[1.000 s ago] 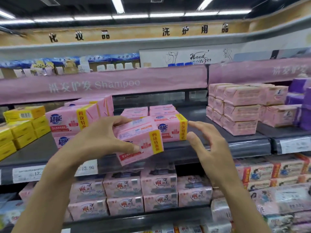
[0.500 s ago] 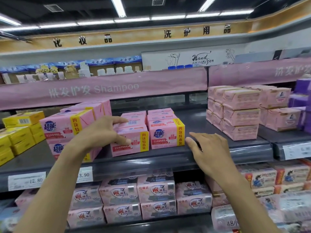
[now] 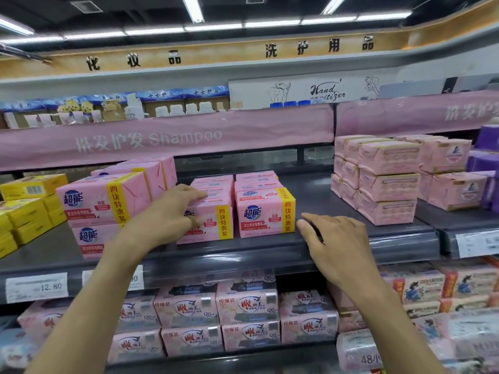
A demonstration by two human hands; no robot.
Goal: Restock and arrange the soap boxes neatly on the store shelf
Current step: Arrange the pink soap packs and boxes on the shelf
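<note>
On the dark grey shelf (image 3: 351,238) a pink soap box (image 3: 216,225) with a yellow band stands upright in the front row. My left hand (image 3: 164,217) holds it, fingers over its top and thumb on its front face. A matching pink box (image 3: 263,214) stands right beside it, with more of the same lined up behind both. To the left is a two-high stack of the same pink boxes (image 3: 102,203). My right hand (image 3: 337,247) is relaxed and holds nothing, its fingertips at the shelf just right of the second box.
Yellow soap boxes (image 3: 29,211) fill the shelf's left end. Pale pink wrapped packs (image 3: 386,184) are stacked at the right, with purple packs (image 3: 486,160) beyond them. Bare shelf lies between the pink boxes and those packs. Pink packs (image 3: 243,319) crowd the lower shelf.
My left hand carried the tilted pink box down and set it upright in the front row, and stays on it. My right hand dropped from mid-air to the shelf edge.
</note>
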